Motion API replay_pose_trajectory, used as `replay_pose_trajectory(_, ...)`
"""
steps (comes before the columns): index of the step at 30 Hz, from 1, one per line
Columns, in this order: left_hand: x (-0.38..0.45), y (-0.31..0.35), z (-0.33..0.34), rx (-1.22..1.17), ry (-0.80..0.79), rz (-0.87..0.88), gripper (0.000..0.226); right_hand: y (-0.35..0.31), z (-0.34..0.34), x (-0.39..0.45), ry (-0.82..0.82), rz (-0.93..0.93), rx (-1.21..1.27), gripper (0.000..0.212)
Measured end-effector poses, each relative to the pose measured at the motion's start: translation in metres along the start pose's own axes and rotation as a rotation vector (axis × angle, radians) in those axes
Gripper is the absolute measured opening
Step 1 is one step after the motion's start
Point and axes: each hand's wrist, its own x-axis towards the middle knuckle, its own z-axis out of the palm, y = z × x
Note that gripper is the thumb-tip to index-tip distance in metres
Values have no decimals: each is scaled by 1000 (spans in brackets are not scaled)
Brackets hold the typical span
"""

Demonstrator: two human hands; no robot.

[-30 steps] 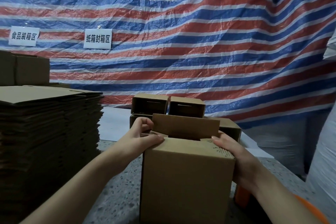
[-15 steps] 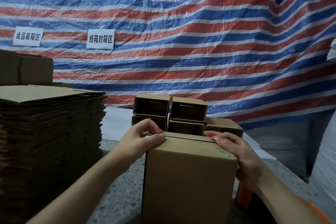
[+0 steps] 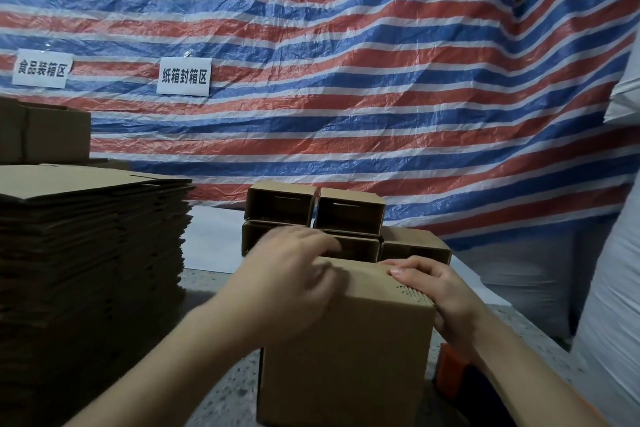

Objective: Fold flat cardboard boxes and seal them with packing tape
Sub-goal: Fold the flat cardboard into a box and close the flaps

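A brown cardboard box stands upright on the speckled table right in front of me, its top flaps folded down. My left hand lies blurred over the box's top left corner, fingers loosely bent across the top. My right hand presses on the top right edge with fingers laid flat over the flap. An orange tape dispenser shows partly behind the box, under my right forearm.
A tall stack of flat cardboard blanks fills the left. Several folded boxes lie on their sides behind the box I hold. A striped tarp with two paper signs hangs at the back. White sacks stand on the right.
The rear flap that stood up has been folded down flat. My left hand has slid from the left edge up over the box top, moving right. My right hand stays on the right edge.
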Motion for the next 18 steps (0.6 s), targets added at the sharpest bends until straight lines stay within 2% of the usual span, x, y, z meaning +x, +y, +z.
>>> replay_pose_trajectory(3,-4,23,20,109,-120,61,69,-1,-1,0,0,2,-41,31)
replay_pose_trajectory(5,-4,25,32,188,-142,77,68,-3,-2,-1,2,16,-56,30)
replay_pose_trajectory(9,-4,21,37,248,-33,111,61,-10,-3,1,-32,86,-76,12)
replay_pose_trajectory(11,-4,20,38,260,1,120,58,-14,-6,-1,-34,90,-112,15)
replay_pose_trajectory(13,-4,20,38,263,10,122,58,-19,-11,-3,51,71,-185,21)
replay_pose_trajectory(15,-5,21,38,249,-7,121,60,-23,-21,-7,204,64,-459,23)
replay_pose_trajectory(18,-5,21,36,237,-18,119,63,-21,-40,-22,326,121,-1182,36)
